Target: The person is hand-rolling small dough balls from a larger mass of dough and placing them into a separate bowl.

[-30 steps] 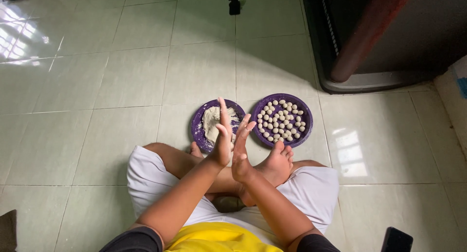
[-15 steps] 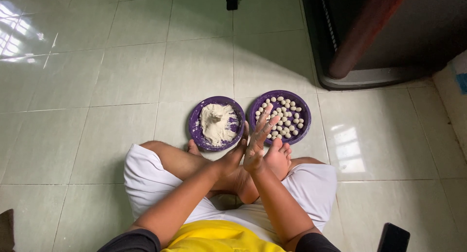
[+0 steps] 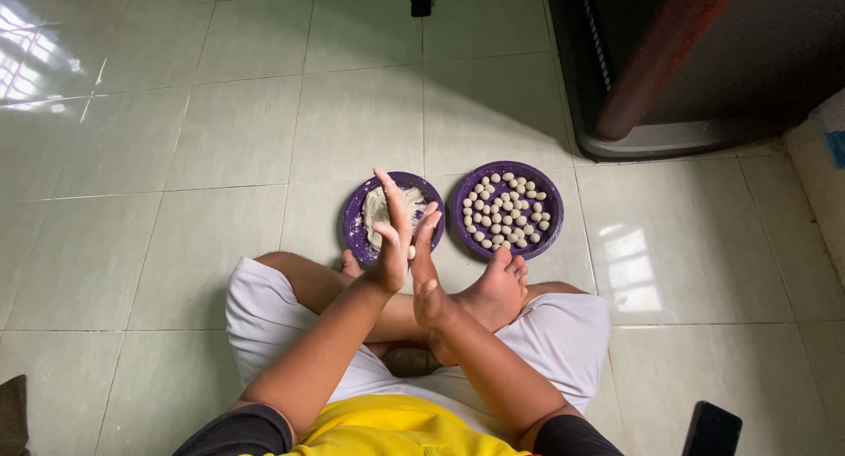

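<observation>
1. Two hands meet palm to palm in front of the person, who sits cross-legged on the tiled floor.
2. Left hand stands upright, fingers stretched and pointing away from the body, its palm pressed against the right hand.
3. Between the palms, at the height of the left hand's lower fingers, a small pale dough ball peeks out; most of it is hidden by the hands.
4. Neither grip is closed into a fist: both hands are flat and open, and the dough ball sits squeezed between them rather than held by curled fingers.
5. Just beyond the hands lies a purple plate with dough, holding a pale lump; the left hand's fingers overlap its near edge in this view.
6. Right of that plate, almost touching it, lies a second purple plate filled with many small pale dough balls lying loosely side by side.
7. Near that second plate's front rim rests a bare foot, and the person's white shorts spread out below it.
8. Beyond the second plate, to its right, stands a dark cabinet on a grey base.
9. Well to the near right of the plates, at the lower edge, a dark phone lies on the floor.
</observation>
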